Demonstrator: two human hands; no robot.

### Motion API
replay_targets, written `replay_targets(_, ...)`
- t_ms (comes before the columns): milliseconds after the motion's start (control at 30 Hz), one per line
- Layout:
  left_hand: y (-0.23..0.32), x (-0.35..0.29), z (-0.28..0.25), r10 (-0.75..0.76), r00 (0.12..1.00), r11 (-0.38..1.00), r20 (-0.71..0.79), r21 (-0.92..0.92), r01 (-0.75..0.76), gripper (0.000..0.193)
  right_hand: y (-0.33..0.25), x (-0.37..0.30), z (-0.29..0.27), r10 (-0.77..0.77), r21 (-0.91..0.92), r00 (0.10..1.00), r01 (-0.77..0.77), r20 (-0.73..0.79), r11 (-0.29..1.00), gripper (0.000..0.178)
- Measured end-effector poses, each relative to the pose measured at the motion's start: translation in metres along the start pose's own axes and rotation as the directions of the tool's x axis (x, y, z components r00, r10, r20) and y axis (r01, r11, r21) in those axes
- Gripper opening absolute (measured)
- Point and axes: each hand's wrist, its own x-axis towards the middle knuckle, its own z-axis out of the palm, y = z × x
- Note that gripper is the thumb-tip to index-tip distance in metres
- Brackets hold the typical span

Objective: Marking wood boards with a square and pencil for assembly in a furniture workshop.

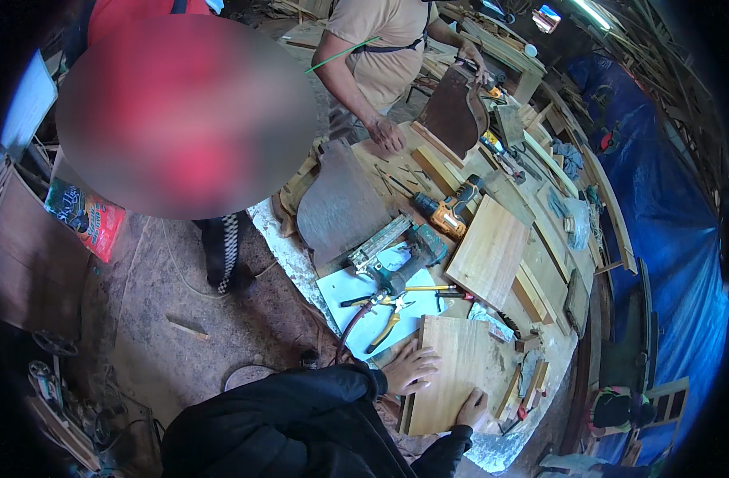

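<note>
A pale wooden board [453, 362] lies at the near edge of the workbench, right in front of me. My left hand [410, 368] rests over its left side, fingers stretched out across the top face. At its right edge, my right hand [472, 408] grips the board, with part of the fingers hidden. Just beyond my left hand are yellow-handled pliers [386, 328] on a white sheet [332, 288]. A green nail gun [406, 263] with a dark red hose lies across that sheet. A second pale board [489, 251] sits farther up the bench.
An orange cordless drill [446, 213] and a dark curved panel [340, 203] lie beyond the nail gun. Across the bench, a person in a tan shirt [380, 68] holds another dark curved panel [456, 110]. Wood strips [532, 293] lie to the right. A person in red stands far left.
</note>
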Motion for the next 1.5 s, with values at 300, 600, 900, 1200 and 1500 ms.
replay_targets(300,0.002,0.001,0.000,-0.001,1.000,1.000,0.010,0.011,0.001,0.041,0.006,0.002,0.002,0.066,-0.024,0.998,-0.066,0.012,0.998,0.044)
replay_targets(600,0.001,-0.002,-0.004,0.011,1.000,1.000,0.024,0.006,-0.011,0.045,0.003,-0.002,0.001,0.052,-0.050,0.999,-0.052,-0.004,0.997,0.039)
replay_targets(900,0.005,0.008,0.000,0.038,0.999,0.999,-0.013,0.010,-0.038,0.043,-0.003,0.000,-0.008,0.188,-0.068,0.982,-0.189,-0.022,0.980,0.037)
replay_targets(1200,0.002,0.007,-0.007,0.052,0.999,0.997,-0.004,0.059,-0.052,0.042,-0.013,-0.001,-0.012,0.149,-0.030,0.988,-0.150,-0.041,0.988,0.038)
replay_targets(1500,0.004,0.002,-0.005,0.035,0.999,0.998,-0.004,0.044,-0.035,0.042,-0.009,-0.005,-0.010,0.152,-0.010,0.986,-0.153,-0.062,0.988,0.036)
